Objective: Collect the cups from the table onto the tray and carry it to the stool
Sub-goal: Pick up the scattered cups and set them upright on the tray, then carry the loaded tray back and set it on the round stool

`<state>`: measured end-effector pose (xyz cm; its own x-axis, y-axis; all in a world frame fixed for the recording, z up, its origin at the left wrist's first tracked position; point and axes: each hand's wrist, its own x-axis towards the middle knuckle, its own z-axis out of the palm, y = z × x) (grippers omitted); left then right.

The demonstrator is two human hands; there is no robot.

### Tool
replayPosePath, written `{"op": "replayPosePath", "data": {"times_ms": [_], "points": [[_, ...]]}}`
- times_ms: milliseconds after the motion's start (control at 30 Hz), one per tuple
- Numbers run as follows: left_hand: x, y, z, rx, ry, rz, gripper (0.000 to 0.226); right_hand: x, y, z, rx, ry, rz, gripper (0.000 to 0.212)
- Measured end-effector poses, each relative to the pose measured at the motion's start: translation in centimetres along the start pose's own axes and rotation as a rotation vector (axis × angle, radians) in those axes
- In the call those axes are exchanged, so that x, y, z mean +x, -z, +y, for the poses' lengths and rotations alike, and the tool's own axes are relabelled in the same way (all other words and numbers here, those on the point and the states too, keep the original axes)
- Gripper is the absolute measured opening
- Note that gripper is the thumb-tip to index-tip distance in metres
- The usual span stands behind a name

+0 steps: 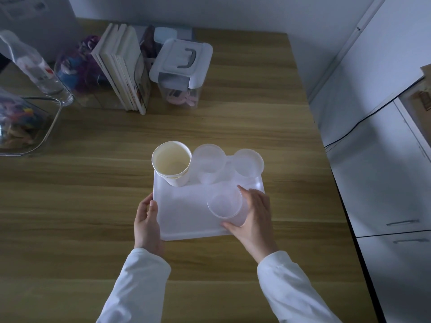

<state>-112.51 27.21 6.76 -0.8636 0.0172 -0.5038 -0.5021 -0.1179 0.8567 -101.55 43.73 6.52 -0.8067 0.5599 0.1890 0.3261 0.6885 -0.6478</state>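
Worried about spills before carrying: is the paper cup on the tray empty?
Apparently empty: the upright paper cup shows its bare pale inside down to the bottom.

We look down at a wooden table [93,206] where a white tray [184,215] holds an upright paper cup [171,166] and two clear plastic cups [208,164] behind, while our left hand [147,223] grips the tray's left edge and our right hand [253,216] wraps a third clear cup [225,202].

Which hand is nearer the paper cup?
Left. The left hand grips the tray's left edge, below the paper cup. The right hand wraps the near clear cup, farther right.
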Motion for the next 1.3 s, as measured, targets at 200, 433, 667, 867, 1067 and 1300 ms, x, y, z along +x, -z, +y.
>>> {"op": "replayPosePath", "data": {"times_ms": [200, 433, 667, 867, 1067, 1300], "points": [[0.1, 0.2, 0.1, -0.011, -0.003, 0.012, 0.021, -1.1, 4.8, 2.9, 0.153, 0.008, 0.099, 0.029], [-0.2, 0.3, -0.2, -0.005, 0.014, 0.002, 0.020, 0.0, 5.1, 4.4, 0.537, -0.719, -0.065, 0.018], [-1.2, -0.2, -1.2, 0.013, 0.028, -0.007, 0.022, -0.4, 4.0, 4.1, 0.580, -0.669, -0.142, 0.031], [-2.2, -0.7, -2.0, -0.006, 0.042, -0.025, 0.021, -1.2, 4.2, 4.9, 0.563, -0.622, -0.088, 0.029], [-2.9, -1.1, -2.3, 0.019, 0.046, -0.106, 0.026, -2.2, 4.7, 5.1, 0.560, -0.668, -0.023, 0.029], [-2.9, -1.5, -1.3, 0.012, 0.067, -0.255, 0.029, -4.7, 5.3, 3.5, 0.513, -0.767, 0.130, 0.030]]}}
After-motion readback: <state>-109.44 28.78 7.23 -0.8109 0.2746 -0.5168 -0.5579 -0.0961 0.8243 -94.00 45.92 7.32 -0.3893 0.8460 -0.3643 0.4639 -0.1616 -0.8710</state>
